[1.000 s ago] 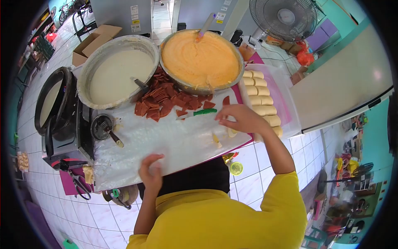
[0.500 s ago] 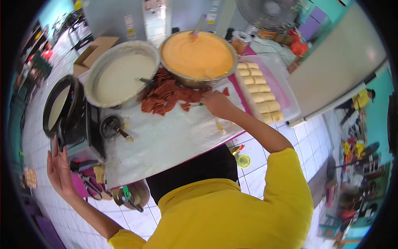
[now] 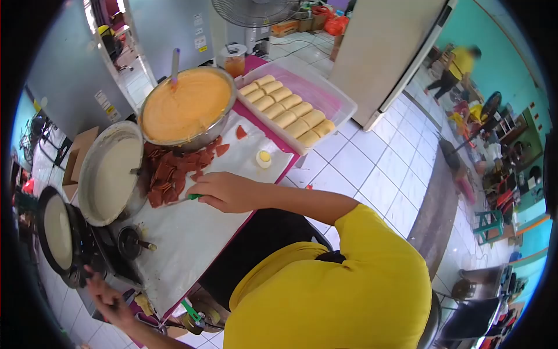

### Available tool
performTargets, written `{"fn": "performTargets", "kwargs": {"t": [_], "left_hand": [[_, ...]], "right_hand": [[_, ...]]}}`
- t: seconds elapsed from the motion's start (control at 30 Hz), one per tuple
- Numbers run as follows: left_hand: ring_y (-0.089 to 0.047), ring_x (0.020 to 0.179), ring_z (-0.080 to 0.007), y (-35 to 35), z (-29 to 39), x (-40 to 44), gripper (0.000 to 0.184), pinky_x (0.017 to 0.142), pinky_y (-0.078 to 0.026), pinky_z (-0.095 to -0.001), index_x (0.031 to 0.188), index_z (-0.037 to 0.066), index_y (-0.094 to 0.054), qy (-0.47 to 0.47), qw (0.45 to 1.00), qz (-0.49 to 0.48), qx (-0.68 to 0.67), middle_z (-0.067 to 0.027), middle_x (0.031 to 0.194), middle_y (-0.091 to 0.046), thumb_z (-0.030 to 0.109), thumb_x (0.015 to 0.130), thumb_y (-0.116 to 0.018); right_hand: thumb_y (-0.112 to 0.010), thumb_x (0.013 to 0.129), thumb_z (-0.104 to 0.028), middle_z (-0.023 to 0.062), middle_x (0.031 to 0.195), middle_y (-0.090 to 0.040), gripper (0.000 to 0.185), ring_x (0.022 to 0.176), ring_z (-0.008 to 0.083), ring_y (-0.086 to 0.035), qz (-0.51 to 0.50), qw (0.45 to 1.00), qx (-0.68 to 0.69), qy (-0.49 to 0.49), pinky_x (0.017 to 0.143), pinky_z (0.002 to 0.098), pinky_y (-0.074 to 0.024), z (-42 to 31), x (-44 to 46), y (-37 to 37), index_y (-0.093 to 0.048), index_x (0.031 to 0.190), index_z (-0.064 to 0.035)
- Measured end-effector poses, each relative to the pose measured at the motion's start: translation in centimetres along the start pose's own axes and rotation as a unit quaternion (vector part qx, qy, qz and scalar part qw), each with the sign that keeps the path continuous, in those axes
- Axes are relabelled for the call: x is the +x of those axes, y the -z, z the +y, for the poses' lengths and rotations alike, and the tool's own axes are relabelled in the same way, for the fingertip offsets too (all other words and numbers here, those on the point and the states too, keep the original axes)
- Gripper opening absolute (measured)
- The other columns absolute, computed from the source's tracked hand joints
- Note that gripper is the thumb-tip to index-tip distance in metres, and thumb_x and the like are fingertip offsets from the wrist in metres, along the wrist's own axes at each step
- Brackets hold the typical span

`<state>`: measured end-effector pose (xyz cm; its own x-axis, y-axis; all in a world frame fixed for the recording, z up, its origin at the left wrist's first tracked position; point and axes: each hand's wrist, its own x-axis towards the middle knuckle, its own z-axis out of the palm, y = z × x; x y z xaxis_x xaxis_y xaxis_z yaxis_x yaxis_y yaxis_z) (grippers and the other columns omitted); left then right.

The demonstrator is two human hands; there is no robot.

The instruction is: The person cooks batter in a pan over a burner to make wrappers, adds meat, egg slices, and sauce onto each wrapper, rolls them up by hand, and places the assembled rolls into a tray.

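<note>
My right hand (image 3: pixel 229 192) is closed around a green-handled knife (image 3: pixel 194 196), its thin blade pointing toward the pile of reddish-brown meat slices (image 3: pixel 174 171) on the white-covered table. Most of the handle is hidden by my fingers. Low on the left, my left hand (image 3: pixel 110 302) is blurred, fingers apart, just below the black frying pan (image 3: pixel 39 227) on the stove. A pale layer of batter (image 3: pixel 58 232) covers the pan's bottom. Beside it stand a metal basin (image 3: pixel 87 206) of pale batter and a bowl (image 3: pixel 210 128) of orange mixture. Half a boiled egg (image 3: pixel 264 159) lies near the table's right edge.
A plastic tray (image 3: pixel 343 113) holds several rows of pale rolls (image 3: pixel 290 110). A small dark cup (image 3: pixel 129 243) with a brush-like tool sits by the stove. Behind are a fan (image 3: pixel 256 11) and grey cabinets (image 3: pixel 168 35). Another person in yellow (image 3: pixel 459 64) stands far right.
My view has turned right, bringing the roll tray and egg fully in sight. My right hand has come nearer to me with the knife. My left hand has come away from the pan handle.
</note>
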<state>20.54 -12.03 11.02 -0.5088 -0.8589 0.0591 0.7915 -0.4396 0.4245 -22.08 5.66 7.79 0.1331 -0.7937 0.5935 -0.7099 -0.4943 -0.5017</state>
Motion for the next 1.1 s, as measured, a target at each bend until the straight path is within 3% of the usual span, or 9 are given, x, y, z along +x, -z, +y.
{"fn": "performTargets", "kwargs": {"t": [0.1,0.17,0.2,0.27,0.37,0.6,0.83,0.93,1.1], "left_hand": [[-0.026,0.045,-0.0001,-0.2,-6.4,-4.4,0.025,0.036,-0.021,-0.0170,0.123,0.006,-0.052,-0.029,0.983,0.125,0.129,0.0084,0.068,-0.039,0.022,0.103,-0.049],[-0.027,0.043,0.0009,-0.3,-10.0,-7.7,0.022,0.033,-0.021,-0.0172,0.113,0.010,-0.052,-0.009,0.972,0.105,0.209,0.0097,0.067,-0.038,0.029,0.102,-0.052],[-0.027,0.038,-0.0004,-1.3,-11.6,-8.6,0.037,0.032,-0.019,-0.0173,0.133,0.006,-0.045,-0.009,0.971,0.154,0.181,0.0052,0.063,-0.037,0.020,0.100,-0.052],[-0.027,0.040,-0.0010,-6.0,-14.2,-9.9,0.034,0.034,-0.019,-0.0189,0.130,0.004,-0.047,0.053,0.919,0.198,0.337,0.0067,0.064,-0.035,0.011,0.098,-0.052],[-0.030,0.045,-0.0017,-7.3,-16.3,-10.5,0.031,0.041,-0.022,-0.0202,0.126,0.002,-0.050,0.133,0.940,0.072,0.306,0.0068,0.065,-0.038,0.013,0.098,-0.057],[-0.034,0.046,-0.0007,-7.5,-18.8,-11.1,0.026,0.043,-0.024,-0.0199,0.124,0.005,-0.052,0.164,0.909,0.029,0.382,0.0081,0.063,-0.040,0.014,0.100,-0.054],[-0.036,0.053,-0.0007,-7.2,-19.4,-11.5,0.027,0.049,-0.028,-0.0196,0.123,0.006,-0.054,0.151,0.850,0.031,0.504,0.0083,0.068,-0.040,0.013,0.097,-0.057],[-0.038,0.053,0.0001,-6.4,-19.4,-11.6,0.028,0.048,-0.029,-0.0182,0.124,0.006,-0.054,0.120,0.829,0.011,0.547,0.0082,0.072,-0.043,0.013,0.097,-0.058],[-0.037,0.064,-0.0056,-6.6,-19.4,-11.7,0.027,0.059,-0.032,-0.0231,0.121,0.005,-0.055,0.140,0.805,0.030,0.576,0.0042,0.072,-0.040,0.013,0.096,-0.059]], "right_hand": [[-0.056,0.095,-0.012,0.0131,0.099,-0.064,0.029,0.095,0.0334,-0.061,-0.048,0.995,0.040,-0.081,0.084,0.0435,-0.0475,-3.2,0.5,0.9,-0.057,0.122,-0.0035],[-0.056,0.096,-0.010,0.0125,0.087,-0.064,0.033,0.082,0.0276,-0.065,0.034,0.993,0.088,-0.070,0.077,0.0390,-0.0496,-4.2,0.2,-0.1,-0.053,0.128,-0.0013],[-0.058,0.093,-0.009,0.0131,0.080,-0.063,0.036,0.071,0.0294,-0.062,0.041,0.982,0.136,-0.121,0.068,0.0382,-0.0485,-5.8,0.5,0.0,-0.050,0.127,-0.0006],[-0.061,0.091,-0.007,0.0117,0.068,-0.059,0.036,0.055,0.0293,-0.057,0.030,0.968,0.168,-0.182,0.054,0.0362,-0.0447,-8.4,0.9,0.6,-0.048,0.124,-0.0003],[-0.062,0.089,-0.007,0.0080,0.057,-0.055,0.031,0.047,0.0272,-0.055,-0.003,0.975,0.131,-0.179,0.049,0.0358,-0.0409,-10.0,0.7,-0.5,-0.049,0.117,-0.0023],[-0.066,0.086,-0.009,0.0085,0.058,-0.058,0.031,0.050,0.0302,-0.059,-0.082,0.986,0.083,-0.118,0.048,0.0384,-0.0432,-11.1,0.2,-2.7,-0.051,0.113,-0.0043],[-0.066,0.085,-0.010,0.0076,0.057,-0.058,0.032,0.048,0.0288,-0.059,-0.032,0.996,0.006,-0.087,0.047,0.0379,-0.0433,-10.2,0.2,-4.2,-0.053,0.114,-0.0056],[-0.066,0.085,-0.010,0.0064,0.055,-0.056,0.031,0.046,0.0275,-0.057,-0.013,0.990,-0.005,-0.139,0.046,0.0365,-0.0417,-9.2,-0.8,-3.6,-0.054,0.113,-0.0053],[-0.067,0.084,-0.009,0.0056,0.053,-0.054,0.032,0.044,0.0263,-0.055,-0.056,0.976,0.132,-0.163,0.045,0.0354,-0.0396,-9.4,-1.7,-3.3,-0.054,0.113,-0.0054]]}}
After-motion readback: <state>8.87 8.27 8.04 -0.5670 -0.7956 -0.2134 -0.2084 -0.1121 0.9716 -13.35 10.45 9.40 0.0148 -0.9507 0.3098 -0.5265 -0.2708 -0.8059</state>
